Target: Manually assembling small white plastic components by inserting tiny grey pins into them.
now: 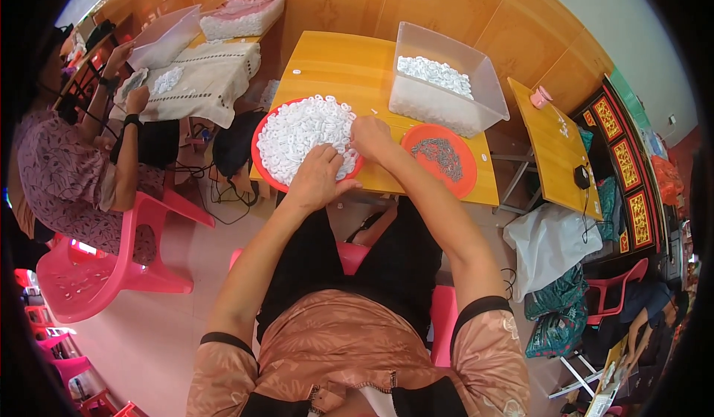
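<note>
Your left hand (316, 179) lies over the lower right of the heap of white pieces (297, 130), its thumb spread away from the fingers, so that grip looks released rather than clenched. Your right hand (372, 136) is at the right side of the red basin (257, 153), fingers bent together; whether that grip has a piece in it you can't tell from here, since the back of the hand hides the fingertips. The 2 hands are close together, probably so the fingers can work over the heap.

The white pieces fill the basin, which sits at the near edge of the tabletop (335, 56), presumably to spare you a long reach. Just right of it, the orange-red dish (465, 184) holds small grey pieces (442, 156), keeping the 2 kinds apart. Behind the dish stands the clear bin (413, 104) with more white pieces inside (perhaps set back because it is bulkier). 1 loose white piece (297, 72) lies beyond the basin, near the tabletop's left edge.
</note>
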Demonstrator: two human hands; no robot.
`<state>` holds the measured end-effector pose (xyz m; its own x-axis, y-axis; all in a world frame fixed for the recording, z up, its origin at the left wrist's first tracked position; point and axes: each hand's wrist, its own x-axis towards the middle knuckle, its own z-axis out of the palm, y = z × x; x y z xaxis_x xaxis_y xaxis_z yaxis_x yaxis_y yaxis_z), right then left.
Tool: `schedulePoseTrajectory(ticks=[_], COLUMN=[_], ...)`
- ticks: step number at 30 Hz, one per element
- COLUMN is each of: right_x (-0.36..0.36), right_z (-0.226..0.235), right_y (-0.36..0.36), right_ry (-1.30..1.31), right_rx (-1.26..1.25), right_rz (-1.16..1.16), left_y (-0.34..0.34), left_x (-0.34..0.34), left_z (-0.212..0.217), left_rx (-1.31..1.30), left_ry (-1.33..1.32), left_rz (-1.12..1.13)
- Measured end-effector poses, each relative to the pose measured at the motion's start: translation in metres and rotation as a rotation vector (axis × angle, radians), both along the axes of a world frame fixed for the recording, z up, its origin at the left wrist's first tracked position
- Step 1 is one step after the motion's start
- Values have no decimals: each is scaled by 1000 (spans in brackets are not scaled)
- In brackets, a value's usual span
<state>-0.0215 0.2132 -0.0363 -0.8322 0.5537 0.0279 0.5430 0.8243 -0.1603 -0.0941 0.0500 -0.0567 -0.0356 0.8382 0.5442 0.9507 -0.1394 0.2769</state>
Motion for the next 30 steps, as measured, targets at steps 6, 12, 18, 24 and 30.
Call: schedulePoseTrajectory(ticks=[6, 12, 18, 24, 30], right_x=[8, 42, 33, 14, 5], right_z=[7, 10, 19, 3, -5], right_y=[7, 32, -1, -11, -8], right_ry=[145, -11, 194, 81, 51], right_rx=[-18, -33, -80, -49, -30], right_rz=[-97, -232, -104, -25, -73], left_y=[-2, -2, -2, -1, -1], left_x=[-4, -2, -3, 1, -1], left_z=[-4, 8, 3, 9, 1], left_rx=[74, -54, -97, -39, -8], left_ry=[21, 5, -21, 20, 14], left_rz=[3, 7, 0, -8, 14])
